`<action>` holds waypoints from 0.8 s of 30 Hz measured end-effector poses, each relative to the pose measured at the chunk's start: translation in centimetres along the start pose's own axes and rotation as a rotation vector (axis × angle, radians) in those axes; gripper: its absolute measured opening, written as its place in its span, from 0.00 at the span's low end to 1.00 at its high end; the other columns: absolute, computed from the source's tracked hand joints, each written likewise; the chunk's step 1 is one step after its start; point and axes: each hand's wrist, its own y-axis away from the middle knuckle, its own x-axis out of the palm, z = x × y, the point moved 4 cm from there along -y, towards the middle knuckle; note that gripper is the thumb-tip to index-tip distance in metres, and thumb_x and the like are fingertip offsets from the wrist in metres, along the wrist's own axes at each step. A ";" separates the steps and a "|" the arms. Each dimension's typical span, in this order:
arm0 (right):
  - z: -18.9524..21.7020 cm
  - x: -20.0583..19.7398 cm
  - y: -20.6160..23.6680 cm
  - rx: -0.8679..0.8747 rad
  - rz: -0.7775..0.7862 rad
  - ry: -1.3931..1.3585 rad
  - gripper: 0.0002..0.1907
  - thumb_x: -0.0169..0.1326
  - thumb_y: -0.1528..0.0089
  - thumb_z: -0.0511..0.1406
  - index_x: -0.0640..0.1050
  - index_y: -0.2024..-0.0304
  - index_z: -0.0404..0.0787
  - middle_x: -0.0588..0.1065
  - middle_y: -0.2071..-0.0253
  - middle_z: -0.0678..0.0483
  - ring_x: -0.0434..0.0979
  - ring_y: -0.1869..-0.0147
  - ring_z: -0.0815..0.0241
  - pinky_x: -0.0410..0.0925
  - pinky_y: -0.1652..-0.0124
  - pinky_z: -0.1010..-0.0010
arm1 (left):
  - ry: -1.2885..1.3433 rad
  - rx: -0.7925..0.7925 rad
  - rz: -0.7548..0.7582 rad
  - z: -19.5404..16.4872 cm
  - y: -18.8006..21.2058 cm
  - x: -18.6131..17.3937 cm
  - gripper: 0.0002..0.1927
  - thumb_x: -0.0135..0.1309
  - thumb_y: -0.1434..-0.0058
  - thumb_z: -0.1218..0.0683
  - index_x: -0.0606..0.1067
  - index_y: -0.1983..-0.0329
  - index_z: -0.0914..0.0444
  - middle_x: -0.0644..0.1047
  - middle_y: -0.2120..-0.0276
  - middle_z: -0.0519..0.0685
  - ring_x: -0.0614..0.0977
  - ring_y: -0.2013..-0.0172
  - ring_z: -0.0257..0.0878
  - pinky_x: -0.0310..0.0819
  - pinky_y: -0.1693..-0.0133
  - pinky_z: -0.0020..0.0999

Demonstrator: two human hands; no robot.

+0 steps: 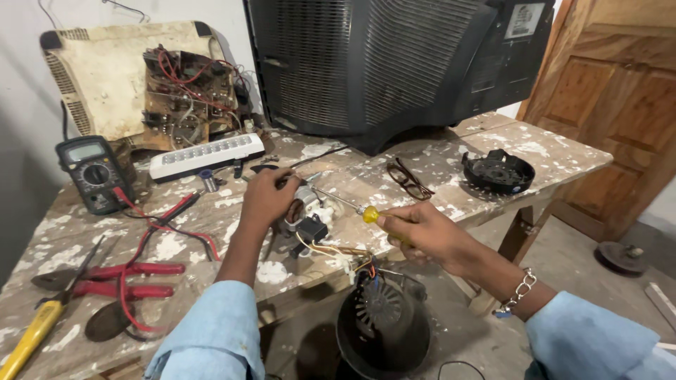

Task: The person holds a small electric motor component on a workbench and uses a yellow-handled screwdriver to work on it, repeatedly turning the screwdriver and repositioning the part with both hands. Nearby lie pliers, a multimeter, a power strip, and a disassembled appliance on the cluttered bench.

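My left hand point(264, 199) grips a small electric motor point(307, 208) lying on the paint-stained wooden table point(451, 158). My right hand point(422, 233) holds a screwdriver point(352, 206) with a yellow handle, its thin shaft pointing left onto the motor's top. Yellow and brown wires point(331, 250) run from the motor down over the table's edge to a black round fan housing point(384, 324) below, near my lap.
A multimeter point(93, 172) with red leads stands at the left, red-handled pliers point(120, 279) and a yellow-handled tool point(32, 338) near the front left. A white power strip point(208, 156), an old circuit board, a big black television back, spectacles point(408, 179) and a black round cover point(498, 171) crowd the table.
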 end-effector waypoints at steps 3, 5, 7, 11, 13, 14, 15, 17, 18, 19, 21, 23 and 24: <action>0.1 -0.3 -0.4 0.011 -0.018 0.012 0.18 0.51 0.31 0.41 0.78 0.63 0.31 0.66 0.80 0.61 0.60 0.83 0.72 0.55 0.83 0.76 | 0.067 -0.098 0.024 -0.6 0.5 -0.8 0.23 0.58 0.42 0.37 0.84 0.55 0.57 0.81 0.62 0.58 0.83 0.58 0.54 0.75 0.54 0.44; -0.2 -0.5 -0.5 -0.026 -0.019 0.010 0.16 0.52 0.33 0.40 0.81 0.56 0.32 0.66 0.81 0.62 0.58 0.84 0.71 0.54 0.84 0.76 | 0.104 -0.133 0.030 -1.5 1.1 -1.5 0.26 0.60 0.45 0.35 0.85 0.56 0.58 0.80 0.61 0.57 0.82 0.57 0.52 0.75 0.54 0.44; -0.6 -0.9 -0.7 -0.104 -0.049 0.102 0.17 0.53 0.34 0.39 0.82 0.49 0.34 0.66 0.81 0.62 0.58 0.83 0.71 0.54 0.83 0.76 | 0.123 -0.152 0.037 -2.3 1.6 -2.2 0.30 0.64 0.50 0.34 0.84 0.56 0.60 0.80 0.60 0.56 0.82 0.57 0.51 0.74 0.54 0.43; -0.1 -1.1 -0.6 -0.611 -0.275 0.786 0.21 0.59 0.36 0.39 0.79 0.42 0.39 0.72 0.77 0.55 0.65 0.79 0.68 0.64 0.76 0.71 | 0.154 -0.149 0.052 -3.4 2.2 -3.0 0.35 0.70 0.60 0.35 0.83 0.57 0.64 0.79 0.58 0.55 0.82 0.56 0.47 0.75 0.52 0.41; -0.4 -0.2 -0.6 -0.739 -0.337 1.296 0.26 0.57 0.37 0.33 0.73 0.35 0.38 0.75 0.72 0.52 0.70 0.78 0.66 0.68 0.75 0.71 | 0.181 -0.146 0.067 -3.5 2.2 -3.0 0.35 0.70 0.60 0.36 0.83 0.57 0.65 0.79 0.58 0.54 0.83 0.56 0.46 0.76 0.52 0.40; -0.9 0.2 -0.8 -0.658 -0.309 1.553 0.32 0.54 0.38 0.27 0.68 0.29 0.37 0.75 0.69 0.51 0.71 0.77 0.65 0.69 0.76 0.73 | 0.189 -0.150 0.078 -3.4 2.1 -2.9 0.35 0.70 0.59 0.36 0.83 0.56 0.65 0.79 0.58 0.54 0.83 0.56 0.46 0.76 0.52 0.39; -1.4 0.5 -1.0 -0.564 -0.277 1.806 0.39 0.51 0.38 0.21 0.63 0.23 0.35 0.75 0.65 0.51 0.72 0.76 0.64 0.69 0.77 0.74 | 0.197 -0.155 0.089 -3.2 2.0 -2.8 0.34 0.70 0.59 0.37 0.83 0.56 0.65 0.79 0.58 0.54 0.84 0.56 0.46 0.77 0.52 0.39; -0.7 1.6 0.7 -0.954 -0.431 1.730 0.35 0.53 0.44 0.28 0.66 0.32 0.32 0.77 0.61 0.49 0.76 0.68 0.59 0.73 0.69 0.69 | 0.243 -0.138 0.079 -2.9 2.0 -2.8 0.36 0.71 0.60 0.37 0.81 0.55 0.65 0.79 0.58 0.52 0.84 0.56 0.45 0.77 0.53 0.38; -0.4 2.1 1.6 -1.144 -0.506 1.674 0.34 0.54 0.47 0.31 0.68 0.37 0.30 0.77 0.58 0.48 0.77 0.64 0.57 0.75 0.64 0.67 | 0.266 -0.130 0.076 -2.7 2.0 -2.8 0.37 0.71 0.61 0.37 0.81 0.54 0.65 0.79 0.57 0.52 0.84 0.56 0.44 0.78 0.53 0.37; -0.3 2.3 1.5 -1.100 -0.491 1.697 0.33 0.54 0.46 0.31 0.69 0.36 0.30 0.77 0.58 0.48 0.77 0.64 0.58 0.75 0.65 0.67 | 0.245 -0.116 0.083 -2.5 2.0 -2.8 0.36 0.71 0.60 0.37 0.81 0.54 0.65 0.79 0.57 0.53 0.83 0.56 0.45 0.77 0.53 0.38; -0.2 2.5 1.4 -1.006 -0.461 1.743 0.32 0.54 0.45 0.30 0.70 0.36 0.30 0.77 0.58 0.50 0.76 0.63 0.61 0.75 0.65 0.68 | 0.207 -0.086 0.099 -2.3 1.9 -2.7 0.36 0.71 0.59 0.37 0.82 0.53 0.65 0.79 0.56 0.55 0.82 0.55 0.47 0.76 0.53 0.41; 0.3 2.7 1.4 -1.034 -0.461 1.643 0.28 0.55 0.39 0.36 0.72 0.39 0.30 0.77 0.60 0.49 0.77 0.64 0.58 0.74 0.68 0.66 | 0.198 -0.133 0.071 -2.3 1.5 -2.5 0.36 0.70 0.60 0.38 0.82 0.54 0.65 0.80 0.55 0.55 0.83 0.55 0.46 0.78 0.52 0.40; 0.5 2.6 1.4 -1.046 -0.461 1.596 0.26 0.55 0.37 0.39 0.72 0.40 0.30 0.77 0.62 0.48 0.77 0.65 0.57 0.74 0.69 0.64 | 0.196 -0.156 0.057 -2.4 1.3 -2.4 0.36 0.70 0.61 0.38 0.82 0.54 0.66 0.80 0.55 0.56 0.84 0.55 0.46 0.78 0.51 0.39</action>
